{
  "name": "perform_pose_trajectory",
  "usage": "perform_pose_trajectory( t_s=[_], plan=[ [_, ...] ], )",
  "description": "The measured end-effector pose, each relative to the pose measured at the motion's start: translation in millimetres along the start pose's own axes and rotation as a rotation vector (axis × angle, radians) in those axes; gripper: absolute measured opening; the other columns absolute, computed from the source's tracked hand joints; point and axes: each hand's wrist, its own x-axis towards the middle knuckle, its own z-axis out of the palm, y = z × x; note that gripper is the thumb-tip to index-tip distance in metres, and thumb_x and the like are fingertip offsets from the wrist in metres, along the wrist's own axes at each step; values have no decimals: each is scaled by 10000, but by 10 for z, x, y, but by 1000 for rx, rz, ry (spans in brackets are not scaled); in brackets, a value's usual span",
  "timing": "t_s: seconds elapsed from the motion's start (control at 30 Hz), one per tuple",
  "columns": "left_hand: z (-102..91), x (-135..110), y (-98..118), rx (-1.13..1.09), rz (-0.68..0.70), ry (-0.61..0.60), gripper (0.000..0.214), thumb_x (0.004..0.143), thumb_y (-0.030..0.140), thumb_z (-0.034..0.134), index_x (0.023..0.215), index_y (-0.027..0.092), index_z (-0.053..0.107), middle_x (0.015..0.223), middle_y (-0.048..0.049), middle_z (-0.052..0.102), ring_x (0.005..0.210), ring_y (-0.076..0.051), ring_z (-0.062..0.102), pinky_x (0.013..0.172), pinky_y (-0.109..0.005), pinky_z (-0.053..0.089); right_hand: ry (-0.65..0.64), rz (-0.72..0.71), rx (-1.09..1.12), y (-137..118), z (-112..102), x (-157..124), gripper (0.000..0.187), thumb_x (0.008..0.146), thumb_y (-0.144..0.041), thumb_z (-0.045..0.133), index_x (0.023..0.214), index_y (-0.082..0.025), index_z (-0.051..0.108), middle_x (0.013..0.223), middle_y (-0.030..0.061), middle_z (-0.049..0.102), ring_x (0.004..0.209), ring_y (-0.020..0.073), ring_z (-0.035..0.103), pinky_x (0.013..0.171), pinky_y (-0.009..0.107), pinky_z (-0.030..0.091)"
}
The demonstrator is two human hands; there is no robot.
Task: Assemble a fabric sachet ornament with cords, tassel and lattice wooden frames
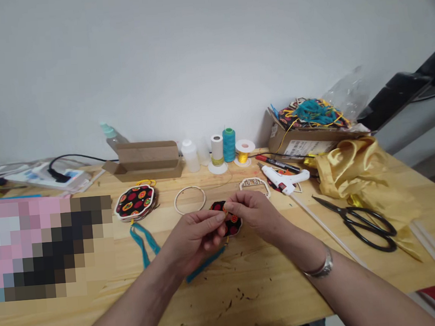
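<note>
Both my hands meet over the middle of the wooden table (250, 291). My left hand (195, 237) and my right hand (253, 210) pinch a small black fabric-covered piece with red and orange flowers (231, 221) between their fingertips. A teal tassel (205, 267) runs out from under my left hand. A stack of matching flowered pieces (135, 201) with a teal tassel (144, 241) lies to the left. Just behind my hands lie a plain wooden ring (190, 200) and a cut wooden frame (254, 185).
A white glue gun (284, 179), black scissors (363, 222) and yellow satin cloth (357, 172) lie at the right. Thread spools (229, 144), a cardboard holder (145, 161) and a box of scraps (308, 128) line the wall. A blurred patch covers the left.
</note>
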Motion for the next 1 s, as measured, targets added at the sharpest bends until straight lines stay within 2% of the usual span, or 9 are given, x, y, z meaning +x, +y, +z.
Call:
perform_pose_trajectory(
  t_s=[0.23, 0.43, 0.5, 0.63, 0.83, 1.0],
  plan=[
    [18, -23, -3, 98, 53, 80, 174, 678, 267, 713, 613, 112, 669, 492, 15, 532, 384, -14, 385, 349, -141, 172, 20, -6, 1, 1, 6, -1, 201, 704, -295, 602, 580, -153, 535, 528, -39, 537, 487, 73, 458, 472, 202, 361],
    [18, -19, -43, 101, 142, 98, 160, 682, 275, 707, 660, 116, 704, 383, 67, 394, 377, -30, 321, 406, -169, 262, 58, -48, -39, 14, 13, 4, 174, 695, -276, 604, 586, -150, 553, 527, -45, 514, 505, 73, 438, 492, 205, 362],
    [31, -20, -43, 96, 139, 113, 160, 670, 274, 713, 713, 120, 720, 406, 46, 459, 404, -59, 408, 435, -189, 328, 62, -51, -44, 8, 20, -1, 165, 697, -271, 600, 593, -150, 559, 532, -43, 521, 507, 74, 445, 495, 205, 368],
    [73, -41, -5, 145, 173, 129, 155, 675, 268, 704, 766, 147, 735, 555, -13, 628, 604, -130, 586, 591, -223, 443, 74, -50, -66, 1, 32, -13, 163, 714, -256, 580, 591, -152, 554, 532, -43, 517, 504, 74, 446, 491, 203, 370],
    [98, -106, 48, 483, 343, 235, 128, 717, 282, 662, 779, 199, 738, 725, -11, 714, 677, -132, 590, 652, -207, 451, 83, -151, -98, 54, 39, -16, 141, 740, -262, 578, 647, -157, 563, 585, -39, 537, 542, 81, 474, 508, 202, 382],
    [97, -132, 66, 543, 451, 339, 104, 714, 296, 664, 740, 216, 726, 714, -2, 706, 680, -144, 585, 648, -217, 455, 234, -284, -211, 57, -42, 27, 140, 785, -262, 545, 702, -161, 595, 668, -9, 586, 623, 109, 522, 578, 230, 415]
  ],
)
